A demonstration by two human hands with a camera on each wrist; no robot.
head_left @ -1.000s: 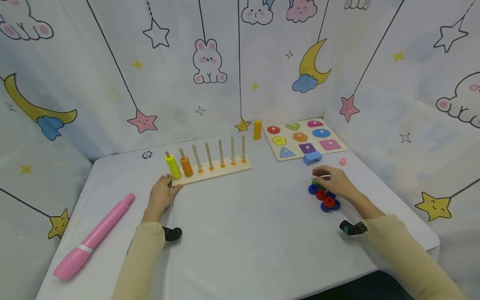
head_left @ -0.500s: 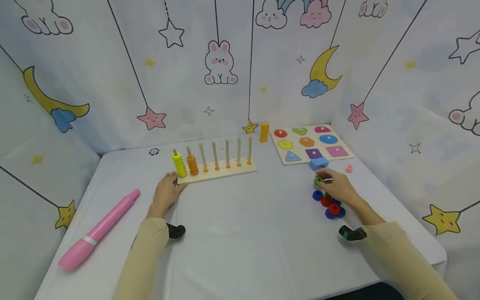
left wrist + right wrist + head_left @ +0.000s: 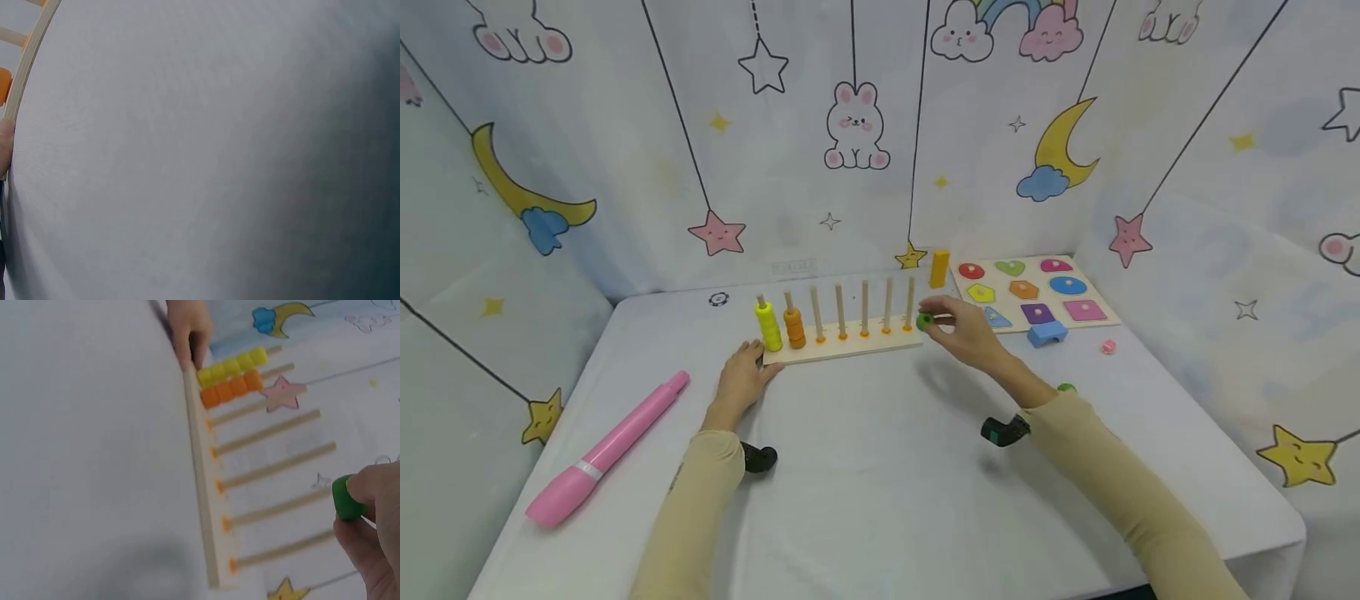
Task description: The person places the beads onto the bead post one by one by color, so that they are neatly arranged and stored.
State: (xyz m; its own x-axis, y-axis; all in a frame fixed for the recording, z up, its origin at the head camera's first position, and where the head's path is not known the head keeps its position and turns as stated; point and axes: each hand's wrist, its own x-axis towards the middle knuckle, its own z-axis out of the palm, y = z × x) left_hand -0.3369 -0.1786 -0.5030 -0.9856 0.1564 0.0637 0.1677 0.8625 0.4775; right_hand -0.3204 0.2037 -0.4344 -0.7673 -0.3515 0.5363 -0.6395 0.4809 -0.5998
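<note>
A wooden peg board [image 3: 850, 345] with several upright pegs stands toward the back of the table. Yellow beads [image 3: 768, 327] fill most of its leftmost peg, and orange beads [image 3: 794, 328] sit on the peg beside it. My left hand [image 3: 739, 385] holds the board's left end, thumb along the front edge; the right wrist view shows this hand [image 3: 189, 328] too. Between thumb and fingers, my right hand [image 3: 967, 335] pinches a green bead [image 3: 345, 498], raised near the rightmost peg. Another green bead [image 3: 1066, 387] peeks out behind the right sleeve, which hides the loose beads there.
A shape puzzle board [image 3: 1037, 292] lies at the back right, with a blue block [image 3: 1047, 334] and a small pink piece [image 3: 1108, 347] in front. An orange block [image 3: 939, 269] stands beside it. On the left lies a long pink object [image 3: 610, 450].
My right hand has picked up a green bead from the pile on the right and carried it left to the peg board. My left hand stays at the board's end. The head view has shifted slightly.
</note>
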